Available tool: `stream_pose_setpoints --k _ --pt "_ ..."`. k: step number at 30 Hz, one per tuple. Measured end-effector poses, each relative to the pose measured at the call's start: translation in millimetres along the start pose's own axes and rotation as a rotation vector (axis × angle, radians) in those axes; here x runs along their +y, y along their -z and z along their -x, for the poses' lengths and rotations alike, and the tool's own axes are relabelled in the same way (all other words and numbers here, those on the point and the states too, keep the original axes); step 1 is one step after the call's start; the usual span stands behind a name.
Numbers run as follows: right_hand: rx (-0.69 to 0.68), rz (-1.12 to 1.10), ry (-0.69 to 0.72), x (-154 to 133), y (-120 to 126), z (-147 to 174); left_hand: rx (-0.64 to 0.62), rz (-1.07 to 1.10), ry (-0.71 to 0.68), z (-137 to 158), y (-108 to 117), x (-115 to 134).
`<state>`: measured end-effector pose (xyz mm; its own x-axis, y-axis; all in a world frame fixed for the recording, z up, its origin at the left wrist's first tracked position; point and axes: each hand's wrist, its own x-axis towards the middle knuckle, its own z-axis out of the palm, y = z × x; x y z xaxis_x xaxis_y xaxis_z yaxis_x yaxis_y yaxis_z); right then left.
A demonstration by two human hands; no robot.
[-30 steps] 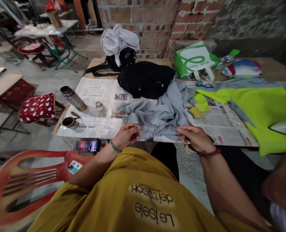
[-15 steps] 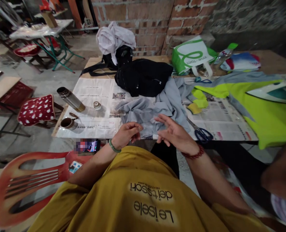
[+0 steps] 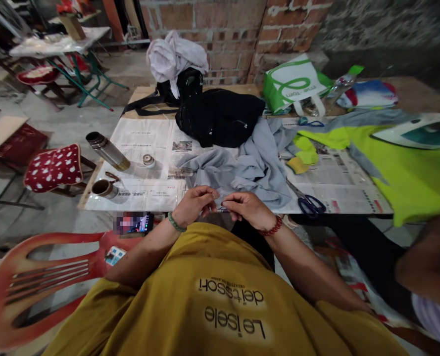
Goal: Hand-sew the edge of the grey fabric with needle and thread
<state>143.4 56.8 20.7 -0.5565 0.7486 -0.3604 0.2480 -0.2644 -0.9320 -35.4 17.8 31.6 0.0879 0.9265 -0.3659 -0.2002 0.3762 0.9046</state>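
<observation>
My left hand (image 3: 195, 203), with a green bead bracelet, is closed in a pinch at the table's front edge. Close to its right, my right hand (image 3: 250, 208), wearing a red bead bracelet, is also pinched, thumb against forefinger. Whatever the fingertips hold is too small to make out. Just beyond both hands lies a crumpled grey cloth (image 3: 259, 165) on the newspaper sheets (image 3: 145, 133). Dark-handled scissors (image 3: 311, 205) rest to the right of my right hand, blades pointing toward the cloth.
A thermos (image 3: 108, 151), its lid (image 3: 148, 160) and a cup (image 3: 104, 189) stand on the left. Behind the cloth sit a black bag (image 3: 221, 118) and a green-white bag (image 3: 292, 84). At right, an iron (image 3: 415, 132) rests on a yellow-green garment (image 3: 401, 173) near another person's arm (image 3: 427, 267). A red chair (image 3: 49, 242) stands left.
My right hand has moved left and down toward my left hand, and its spread fingers have closed into a pinch. The iron has shifted slightly left. My left hand stays pinched in place.
</observation>
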Motion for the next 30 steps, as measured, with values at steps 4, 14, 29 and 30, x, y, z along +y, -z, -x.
stream_pose_setpoints --k 4,14,29,30 --pt "0.073 -0.076 -0.036 1.3 7.4 2.4 -0.003 0.032 0.007 -3.2 3.0 -2.0" --pt "0.162 -0.156 -0.026 7.1 31.6 7.1 -0.003 0.079 0.022 -4.2 7.4 -4.0" --pt "0.368 -0.055 -0.049 22.7 86.0 30.9 0.023 0.073 0.007 -4.1 14.8 -3.1" --pt "0.374 -0.010 -0.041 24.6 89.8 32.4 0.025 0.075 0.006 -4.1 14.3 -2.8"
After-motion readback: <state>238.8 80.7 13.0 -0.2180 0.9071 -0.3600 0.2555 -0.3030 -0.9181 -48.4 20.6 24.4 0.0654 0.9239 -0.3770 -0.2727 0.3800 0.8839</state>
